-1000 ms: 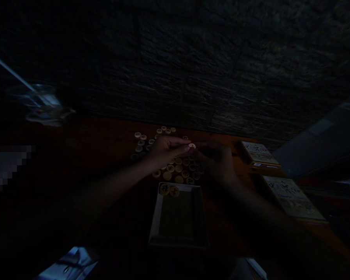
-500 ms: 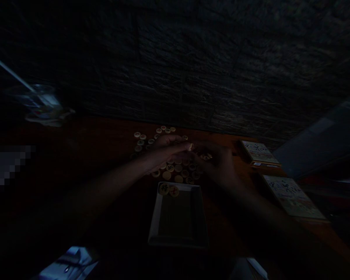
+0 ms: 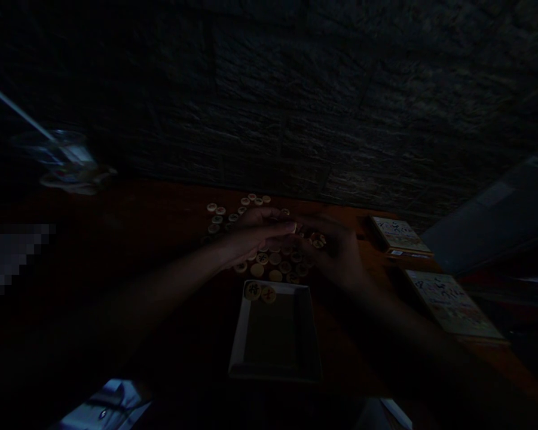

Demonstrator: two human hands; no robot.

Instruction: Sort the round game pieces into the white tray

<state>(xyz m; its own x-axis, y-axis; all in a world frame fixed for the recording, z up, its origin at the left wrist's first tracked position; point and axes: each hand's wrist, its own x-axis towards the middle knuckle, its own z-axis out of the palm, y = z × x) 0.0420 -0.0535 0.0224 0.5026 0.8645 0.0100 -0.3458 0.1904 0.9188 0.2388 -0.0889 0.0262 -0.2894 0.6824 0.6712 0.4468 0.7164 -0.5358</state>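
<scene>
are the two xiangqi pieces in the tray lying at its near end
No, both xiangqi pieces lie side by side at the far end of the tray.

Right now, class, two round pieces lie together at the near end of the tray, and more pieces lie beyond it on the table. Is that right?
Not quite: the end is wrong. The head view shows the two round pieces at the far end of the tray. The rest stands: more pieces lie beyond it on the table.
</scene>
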